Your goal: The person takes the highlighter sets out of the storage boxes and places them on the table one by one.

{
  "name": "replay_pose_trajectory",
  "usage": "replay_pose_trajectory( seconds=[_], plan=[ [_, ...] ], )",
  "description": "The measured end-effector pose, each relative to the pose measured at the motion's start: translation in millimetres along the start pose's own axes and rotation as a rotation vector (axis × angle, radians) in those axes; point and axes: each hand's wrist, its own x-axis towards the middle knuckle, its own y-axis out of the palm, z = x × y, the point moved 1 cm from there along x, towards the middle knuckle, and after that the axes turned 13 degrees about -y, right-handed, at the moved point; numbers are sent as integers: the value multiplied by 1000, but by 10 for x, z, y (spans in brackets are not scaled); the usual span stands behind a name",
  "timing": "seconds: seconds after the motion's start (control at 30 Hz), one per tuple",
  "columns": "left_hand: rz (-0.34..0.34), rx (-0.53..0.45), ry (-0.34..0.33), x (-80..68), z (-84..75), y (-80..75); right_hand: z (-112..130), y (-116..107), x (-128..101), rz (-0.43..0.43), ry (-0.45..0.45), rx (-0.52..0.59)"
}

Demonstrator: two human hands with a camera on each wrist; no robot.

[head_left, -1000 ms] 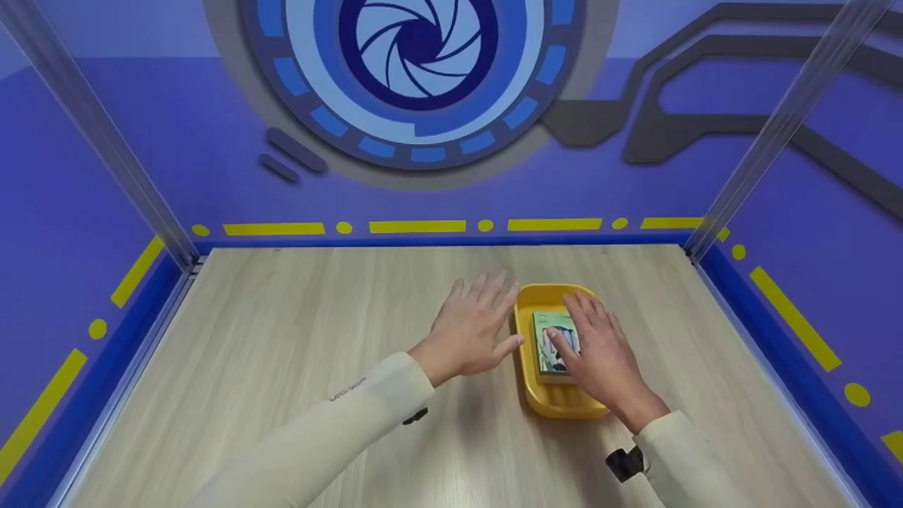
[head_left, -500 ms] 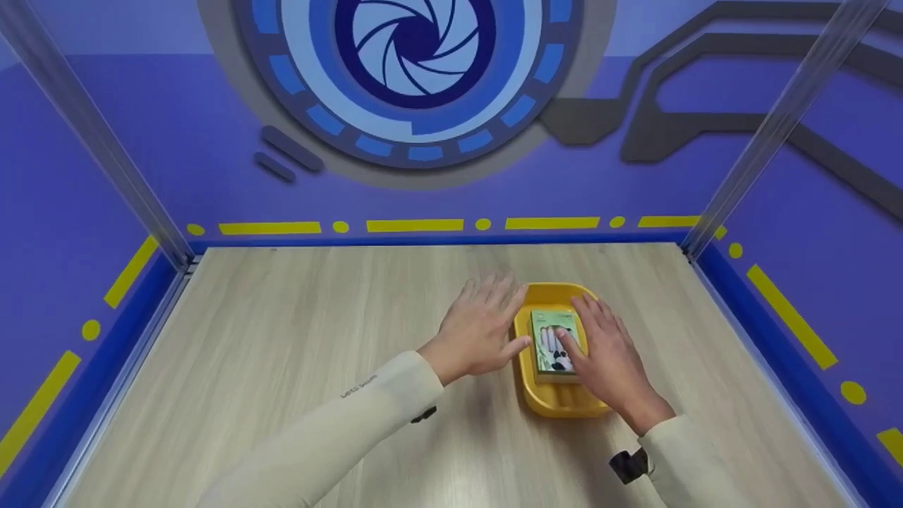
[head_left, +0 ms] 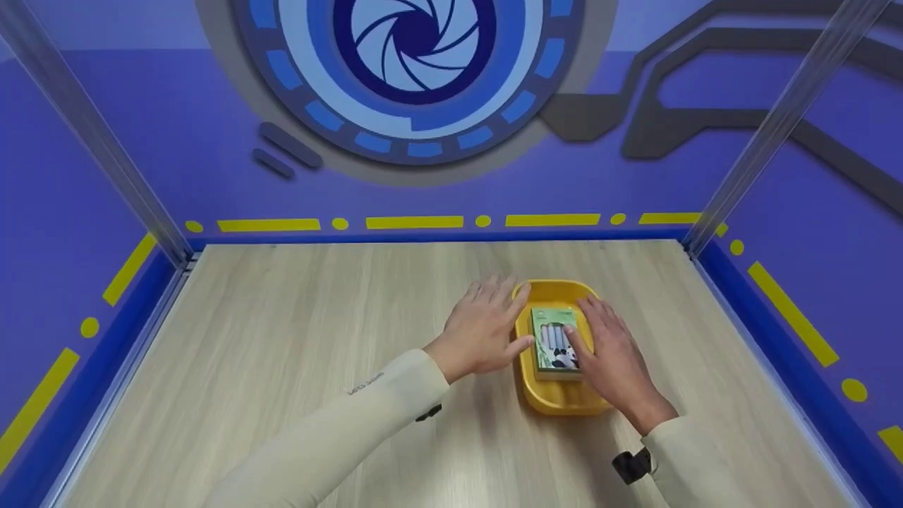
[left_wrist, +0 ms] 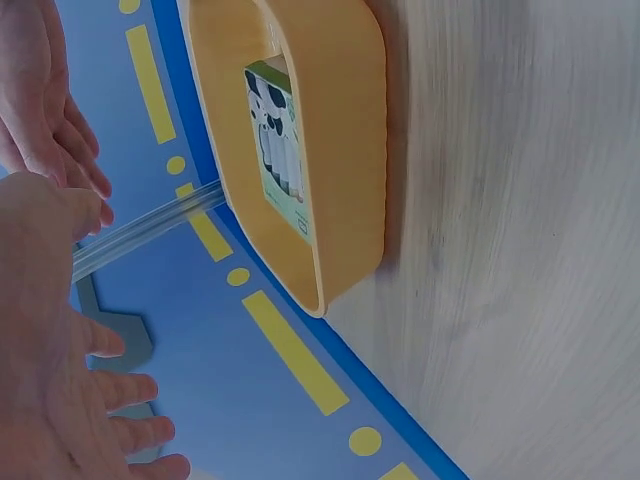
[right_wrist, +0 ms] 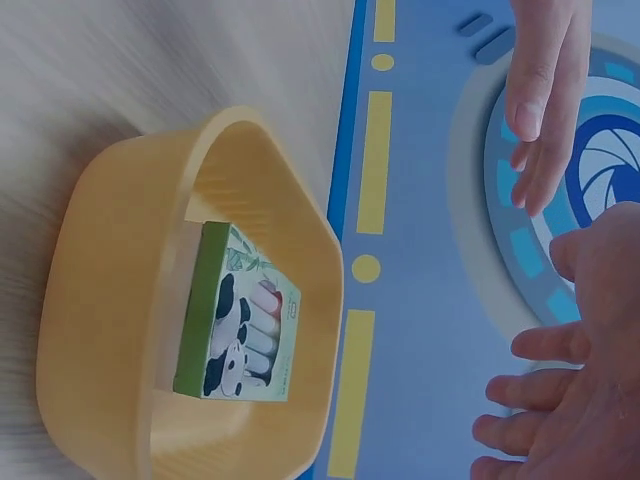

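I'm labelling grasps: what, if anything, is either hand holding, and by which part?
Nothing: the left hand and right hand hover open, clear of the yellow tub and panda box.

The tray [head_left: 564, 398] I see is smooth yellow plastic by its look, with a soft satin sheen and faint ridges inside. The box [head_left: 552, 342] in it seems to be printed card, smooth and slightly shiny. My left sleeve [head_left: 331, 437] is matt cloth. The tabletop [head_left: 282, 339] shows a wood grain, smooth enough to throw a pale glare back at me; the side rail [head_left: 122, 381] looks like bare metal, the corner post [head_left: 784, 120] clear glossy plastic.
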Motion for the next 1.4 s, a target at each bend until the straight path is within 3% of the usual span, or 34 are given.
replay_pose_trajectory(
  seconds=[0.8, 1.4],
  plan=[
    [33, 38, -12, 73, -107, 74, -162, 57, -52, -74, -14, -27],
    [55, -3, 4, 96, -186, 170, -275, 116, -121, -50, 33, -13]
  ],
)
